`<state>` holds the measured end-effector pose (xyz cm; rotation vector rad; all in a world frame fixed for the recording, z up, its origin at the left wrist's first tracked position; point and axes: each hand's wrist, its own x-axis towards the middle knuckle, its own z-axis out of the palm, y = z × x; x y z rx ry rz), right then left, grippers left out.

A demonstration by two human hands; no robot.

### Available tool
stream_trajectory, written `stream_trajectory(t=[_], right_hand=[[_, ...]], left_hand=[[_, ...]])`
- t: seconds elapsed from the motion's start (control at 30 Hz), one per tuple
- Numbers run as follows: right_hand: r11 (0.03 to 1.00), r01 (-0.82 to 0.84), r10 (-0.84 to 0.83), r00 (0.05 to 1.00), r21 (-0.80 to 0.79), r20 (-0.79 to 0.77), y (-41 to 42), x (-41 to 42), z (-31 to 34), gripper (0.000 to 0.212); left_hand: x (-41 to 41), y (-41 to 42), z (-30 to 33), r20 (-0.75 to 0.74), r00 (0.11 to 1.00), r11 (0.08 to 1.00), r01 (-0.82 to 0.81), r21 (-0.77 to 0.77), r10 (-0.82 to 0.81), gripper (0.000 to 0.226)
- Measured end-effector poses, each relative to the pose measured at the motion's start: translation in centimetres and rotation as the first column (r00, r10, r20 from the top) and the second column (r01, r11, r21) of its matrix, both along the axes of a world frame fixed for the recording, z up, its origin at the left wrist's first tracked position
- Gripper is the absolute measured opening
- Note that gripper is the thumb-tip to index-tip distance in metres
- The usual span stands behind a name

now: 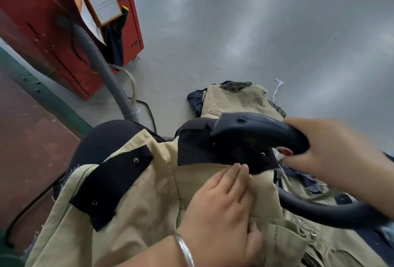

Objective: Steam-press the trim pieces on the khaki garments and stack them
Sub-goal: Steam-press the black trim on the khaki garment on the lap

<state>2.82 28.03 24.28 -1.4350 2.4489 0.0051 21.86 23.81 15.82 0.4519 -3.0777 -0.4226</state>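
The khaki garment (149, 198) lies draped over a dark rounded press form (102, 136); the left hand (221, 209) rests flat on it, fingers straight, fingertips (238, 169) touching the lower edge of the right-hand black trim piece (196, 149); the right hand (332, 149) grips the handle of the steam iron (251, 130), whose head sits over that same trim; a second black trim piece (115, 185) lies at the garment's left edge, apart from both hands; more khaki garments (236, 98) lie heaped on the grey floor (234, 21) beyond; a ribbed grey hose (100, 62) runs past the red cabinet (38, 28).
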Motion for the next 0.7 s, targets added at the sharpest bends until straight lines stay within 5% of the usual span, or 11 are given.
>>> stream_trajectory(t=[0.13, 0.33, 0.57, 0.7], right_hand=[[0.994, -0.028, 0.019, 0.996, -0.107, -0.091, -4.4, 0.6, -1.6, 0.018], [0.979, 0.042, -0.039, 0.999, -0.197, 0.021, -3.6, -1.8, 1.5, 0.026], [0.999, 0.024, -0.02, 0.996, -0.046, 0.082, 3.6, -3.0, 3.0, 0.027], [0.996, 0.014, -0.014, 1.0, 0.087, -0.006, 4.8, -2.6, 1.0, 0.032]], left_hand=[[0.1, 0.1, 0.1, -0.011, 1.0, 1.0, -0.001, 0.011, 0.001, 0.069], [0.3, -0.2, 0.1, -0.017, 1.0, 0.999, -0.022, 0.027, 0.022, 0.071], [0.1, 0.0, -0.2, -0.022, 1.0, 0.999, -0.006, 0.039, 0.007, 0.072], [0.0, 0.0, -0.1, -0.02, 1.0, 1.0, -0.013, 0.006, 0.013, 0.07]])
